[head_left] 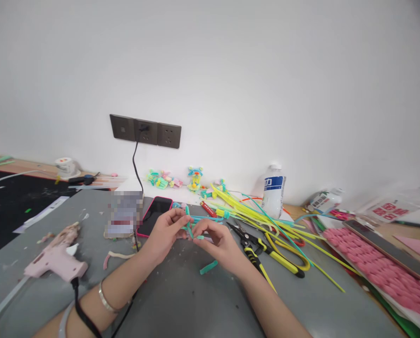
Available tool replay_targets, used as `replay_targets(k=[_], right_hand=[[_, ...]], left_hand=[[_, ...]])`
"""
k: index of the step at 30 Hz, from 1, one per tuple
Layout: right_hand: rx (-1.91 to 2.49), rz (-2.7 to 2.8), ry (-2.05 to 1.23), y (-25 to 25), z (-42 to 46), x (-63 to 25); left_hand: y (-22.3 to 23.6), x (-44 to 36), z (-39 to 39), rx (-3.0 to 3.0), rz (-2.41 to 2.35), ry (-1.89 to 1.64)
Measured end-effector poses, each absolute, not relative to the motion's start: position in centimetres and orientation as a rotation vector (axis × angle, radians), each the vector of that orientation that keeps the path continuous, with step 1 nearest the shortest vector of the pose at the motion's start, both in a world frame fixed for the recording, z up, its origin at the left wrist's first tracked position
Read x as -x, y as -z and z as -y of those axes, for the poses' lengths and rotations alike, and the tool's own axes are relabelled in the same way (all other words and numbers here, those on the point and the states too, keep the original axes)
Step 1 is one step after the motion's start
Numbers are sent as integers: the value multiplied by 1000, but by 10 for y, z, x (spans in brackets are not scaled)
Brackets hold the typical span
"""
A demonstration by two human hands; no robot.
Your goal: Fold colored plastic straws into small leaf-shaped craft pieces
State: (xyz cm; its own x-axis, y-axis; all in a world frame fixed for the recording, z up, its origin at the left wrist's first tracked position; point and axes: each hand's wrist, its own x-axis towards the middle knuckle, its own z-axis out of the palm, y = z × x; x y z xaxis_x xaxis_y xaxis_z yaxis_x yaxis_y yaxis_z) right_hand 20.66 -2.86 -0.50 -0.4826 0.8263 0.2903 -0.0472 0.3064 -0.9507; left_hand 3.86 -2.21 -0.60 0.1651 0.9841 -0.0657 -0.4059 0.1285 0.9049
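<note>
My left hand [165,233] and my right hand [220,244] meet over the grey table [182,300], both pinching a small teal pipe-cleaner piece [190,228] between their fingertips. A short teal stub [209,267] lies on the table just below my right hand. A bracelet sits on my left wrist. A black phone in a pink case [154,215] lies just beyond my left hand.
A pink glue gun [57,256] rests at the left with its cable running under my left arm. Yellow-handled pliers [266,251] and a heap of yellow and teal pipe cleaners [262,220] lie at the right. A white bottle [273,190], small finished figures [195,178] and a pink pad [382,272] stand further off.
</note>
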Motion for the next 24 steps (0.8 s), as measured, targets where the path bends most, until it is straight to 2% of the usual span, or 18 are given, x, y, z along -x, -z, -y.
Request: replay_targets(k=[8, 16, 24], right_hand=[[761, 1713, -1278, 8, 28, -210], [823, 1631, -1208, 8, 24, -210], [777, 1585, -1225, 6, 23, -211]], left_hand=[[8, -32, 19, -1208, -925, -1240], [7, -33, 19, -1149, -870, -1179], [6, -31, 21, -1141, -807, -922]])
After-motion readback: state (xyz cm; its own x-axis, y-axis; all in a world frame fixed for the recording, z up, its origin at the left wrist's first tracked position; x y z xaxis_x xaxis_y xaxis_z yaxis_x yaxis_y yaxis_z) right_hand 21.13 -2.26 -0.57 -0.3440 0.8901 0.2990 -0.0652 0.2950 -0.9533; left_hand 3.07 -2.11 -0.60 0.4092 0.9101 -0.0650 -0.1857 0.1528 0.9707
